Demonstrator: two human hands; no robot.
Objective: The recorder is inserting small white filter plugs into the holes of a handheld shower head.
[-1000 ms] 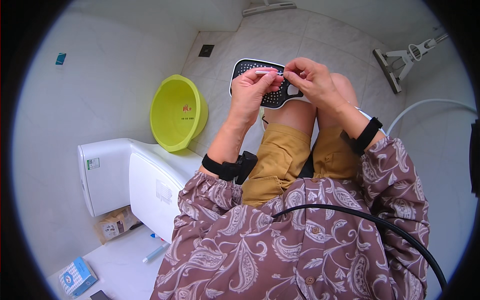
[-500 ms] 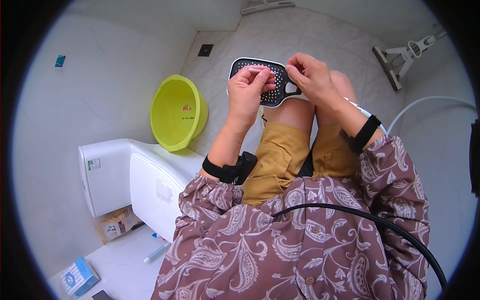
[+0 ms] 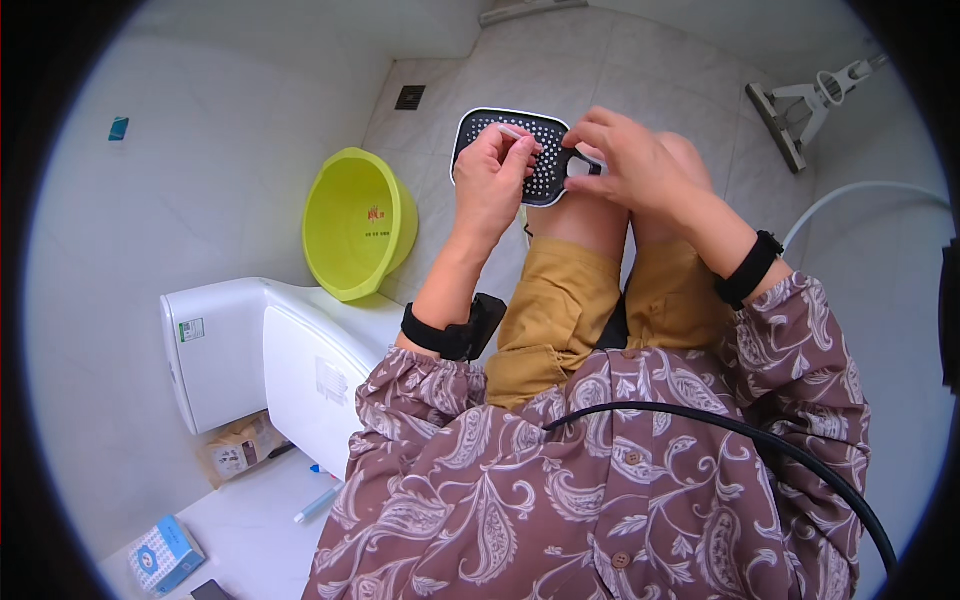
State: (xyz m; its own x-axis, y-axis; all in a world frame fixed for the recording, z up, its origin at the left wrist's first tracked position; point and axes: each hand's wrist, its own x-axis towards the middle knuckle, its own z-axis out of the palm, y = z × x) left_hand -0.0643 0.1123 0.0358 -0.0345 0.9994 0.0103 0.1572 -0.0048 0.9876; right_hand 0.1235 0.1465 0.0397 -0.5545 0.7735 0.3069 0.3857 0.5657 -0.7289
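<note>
A rectangular black-faced shower head (image 3: 548, 186) with a white rim and many white nozzles rests face up over my knees. My left hand (image 3: 490, 180) is closed in a pinch on a thin white stick (image 3: 513, 132), held over the nozzle face. What the stick's tip touches is too small to tell. My right hand (image 3: 632, 160) grips the shower head by its neck, thumb on the near side and fingers on the far side, around a pale button. The handle is hidden under this hand.
Left of my knees a yellow-green basin (image 3: 345, 225) leans by a white toilet (image 3: 310, 375). A floor drain (image 3: 409, 97) lies beyond. A squeegee mop (image 3: 790, 120) stands at the far right, near a white hose (image 3: 865, 188). A blue box (image 3: 165, 555) sits lower left.
My right hand has opened from a curled pinch and now spans the shower head's neck. The shower head has shifted slightly left and away. My left hand keeps the white stick, now more tilted.
</note>
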